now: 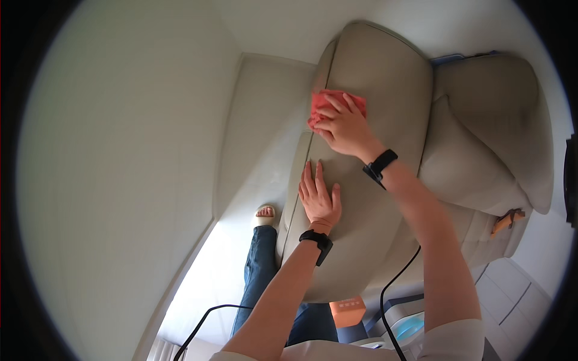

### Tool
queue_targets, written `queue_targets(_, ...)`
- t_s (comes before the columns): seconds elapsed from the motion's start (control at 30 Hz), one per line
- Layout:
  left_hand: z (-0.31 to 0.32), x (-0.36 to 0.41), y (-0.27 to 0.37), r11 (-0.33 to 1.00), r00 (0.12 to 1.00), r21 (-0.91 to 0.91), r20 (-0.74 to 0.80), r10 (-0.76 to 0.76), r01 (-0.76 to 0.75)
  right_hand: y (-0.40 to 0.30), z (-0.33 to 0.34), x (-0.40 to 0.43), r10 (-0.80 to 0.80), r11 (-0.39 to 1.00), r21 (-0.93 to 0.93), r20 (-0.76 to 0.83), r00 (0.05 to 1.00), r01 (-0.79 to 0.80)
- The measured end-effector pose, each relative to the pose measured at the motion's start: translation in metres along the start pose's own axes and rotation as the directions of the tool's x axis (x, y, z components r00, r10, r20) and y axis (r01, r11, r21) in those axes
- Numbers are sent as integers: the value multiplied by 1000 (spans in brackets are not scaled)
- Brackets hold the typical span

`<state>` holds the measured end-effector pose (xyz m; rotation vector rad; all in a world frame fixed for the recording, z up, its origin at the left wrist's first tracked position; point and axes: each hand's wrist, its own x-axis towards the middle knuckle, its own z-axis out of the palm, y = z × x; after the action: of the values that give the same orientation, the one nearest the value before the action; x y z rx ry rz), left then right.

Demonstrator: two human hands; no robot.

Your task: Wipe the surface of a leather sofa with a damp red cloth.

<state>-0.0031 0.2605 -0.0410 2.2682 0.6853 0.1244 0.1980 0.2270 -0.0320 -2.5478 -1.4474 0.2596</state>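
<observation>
My right hand (345, 128) presses on a folded red cloth (318, 101), fingers spread over it. The cloth lies across the seam near the left edge of a broad padded section (384, 85) of a beige leather-like sofa. My left hand (319, 198) rests palm down on the same padded section, nearer my body, with fingers apart and nothing in it. To the right, a sofa cushion (469, 158) leans against the beige backrest (492, 99). A black band sits on each wrist.
A pale wall (122, 149) rises at left beside a strip of floor (253, 158). An orange box (347, 311) stands near my legs. Black cables (384, 293) hang by my arms. An orange-brown item (508, 222) lies on the sofa at right.
</observation>
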Motion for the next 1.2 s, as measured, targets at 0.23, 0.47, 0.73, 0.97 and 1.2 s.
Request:
queue_targets(0.23, -58, -20, -90, 829, 931, -474, -47, -362, 298, -134, 13, -108, -84, 968, 243, 118, 989, 53)
queue_targets(0.47, -86, -64, -118, 794, 894, -435, 64, -444, 426, -263, 28, -258, -82, 914, 406, 220, 972, -15)
queue_targets(0.73, -86, -73, -100, 864, 934, -358, 166, -315, 355, -153, 1, -240, 414, 901, 107, 76, 907, -420)
queue_targets(0.97, -61, -94, -79, 920, 932, -231, 255, -258, 318, 9, 13, -183, 755, 652, 158, -47, 654, -742)
queue_targets(1.2, -67, -141, -112, 919, 886, -165, 372, -279, 358, -115, 34, -224, 596, 803, 111, -171, 785, -586)
